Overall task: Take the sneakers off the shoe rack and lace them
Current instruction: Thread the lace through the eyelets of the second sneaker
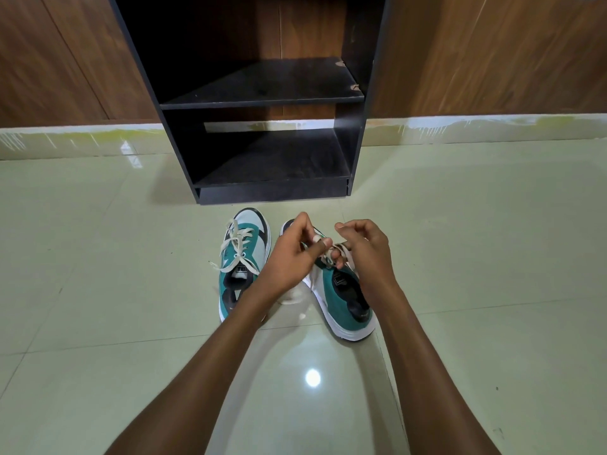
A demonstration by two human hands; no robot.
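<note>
Two green, white and black sneakers stand on the floor in front of the black shoe rack [356, 103]. The left sneaker [243, 257] has cream laces threaded through it, with the ends lying loose. The right sneaker [345, 300] sits angled, its toe mostly hidden behind my hands. My left hand [290, 256] pinches a cream lace [328, 254] above the right sneaker's eyelets. My right hand [364, 247] grips the other strand of that lace, its fingers curled around it.
The shoe rack's two shelves hold nothing. It stands against a brown wood-panel wall [65, 60] with a pale skirting. The floor is glossy pale green tile [131, 323] with a light reflection near my forearms.
</note>
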